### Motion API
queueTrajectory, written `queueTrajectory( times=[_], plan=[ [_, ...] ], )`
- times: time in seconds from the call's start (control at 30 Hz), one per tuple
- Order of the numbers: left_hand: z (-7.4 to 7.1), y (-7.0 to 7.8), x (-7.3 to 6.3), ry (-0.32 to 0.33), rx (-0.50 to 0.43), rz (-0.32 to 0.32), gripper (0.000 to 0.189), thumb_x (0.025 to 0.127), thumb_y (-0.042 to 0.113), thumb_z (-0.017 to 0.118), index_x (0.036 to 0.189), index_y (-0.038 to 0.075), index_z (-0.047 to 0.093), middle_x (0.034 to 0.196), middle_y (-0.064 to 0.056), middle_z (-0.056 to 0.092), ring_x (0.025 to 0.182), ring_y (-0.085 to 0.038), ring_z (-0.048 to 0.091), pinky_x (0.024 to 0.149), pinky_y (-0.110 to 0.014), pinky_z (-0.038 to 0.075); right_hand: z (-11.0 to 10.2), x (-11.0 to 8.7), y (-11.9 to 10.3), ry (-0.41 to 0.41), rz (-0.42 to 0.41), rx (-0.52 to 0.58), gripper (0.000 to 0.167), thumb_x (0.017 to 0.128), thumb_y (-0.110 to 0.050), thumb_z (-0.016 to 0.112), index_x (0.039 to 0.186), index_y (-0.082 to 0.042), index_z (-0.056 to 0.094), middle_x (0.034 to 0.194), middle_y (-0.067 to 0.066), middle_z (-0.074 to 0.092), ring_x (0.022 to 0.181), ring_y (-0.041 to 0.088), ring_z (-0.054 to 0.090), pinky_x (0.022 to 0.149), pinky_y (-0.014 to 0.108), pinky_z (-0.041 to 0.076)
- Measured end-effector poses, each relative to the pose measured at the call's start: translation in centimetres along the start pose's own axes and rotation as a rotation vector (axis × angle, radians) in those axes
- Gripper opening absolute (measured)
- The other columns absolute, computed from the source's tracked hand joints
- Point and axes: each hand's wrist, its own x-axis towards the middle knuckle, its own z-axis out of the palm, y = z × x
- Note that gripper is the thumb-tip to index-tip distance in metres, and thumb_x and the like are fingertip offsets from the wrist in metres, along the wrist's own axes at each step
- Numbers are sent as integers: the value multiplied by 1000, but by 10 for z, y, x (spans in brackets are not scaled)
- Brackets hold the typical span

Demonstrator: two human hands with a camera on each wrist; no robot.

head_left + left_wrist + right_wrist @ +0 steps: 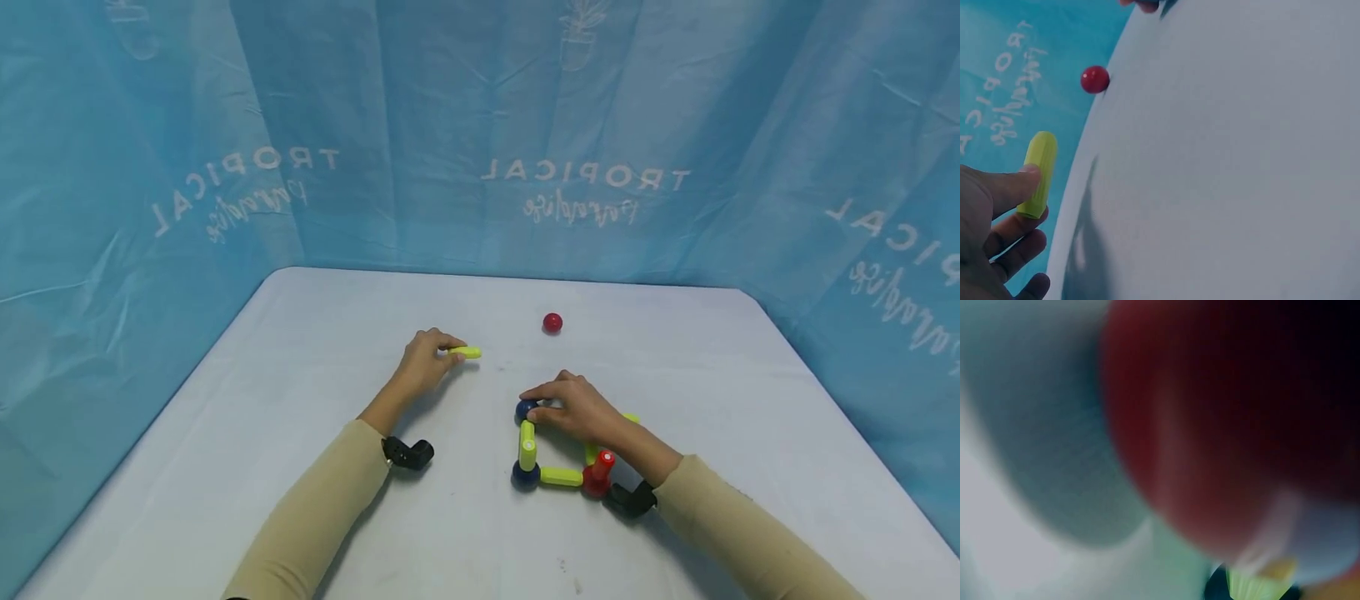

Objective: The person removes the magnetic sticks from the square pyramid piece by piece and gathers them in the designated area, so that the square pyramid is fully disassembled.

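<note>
Between thumb and fingers, my left hand [425, 360] pinches a yellow-green stick [471, 352] just above the white table; the left wrist view shows this stick [1044, 147] up close. My right hand [573, 406] holds a dark blue ball [524, 410] at the far left corner of a ball-and-stick frame. At the near left corner is another dark blue ball [526, 477], with a yellow-green stick standing up from it. A yellow-green stick [561, 477] joins it to a red ball [596, 482] bearing an upright red stick [606, 461]. The right hand and forearm hide the frame's far right part.
A loose red ball [552, 322] lies toward the back of the white table [375, 533]. Behind the table hangs a blue printed curtain [450, 208]. In the right wrist view, a blurred red ball [1197, 456] fills much of the picture.
</note>
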Motion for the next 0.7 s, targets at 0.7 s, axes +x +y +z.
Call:
queueTrajectory(
  times=[0.7],
  plan=[
    [23,-7,83,19,203,-64,24,89,23,65,111,16,70,111,-7,62,111,-27,46,97,-47,30,0,-1,0,-2,33,7,36,83,-34,71,118,-29,67,101,-9,66,93,14,49,71,27,39]
  ],
)
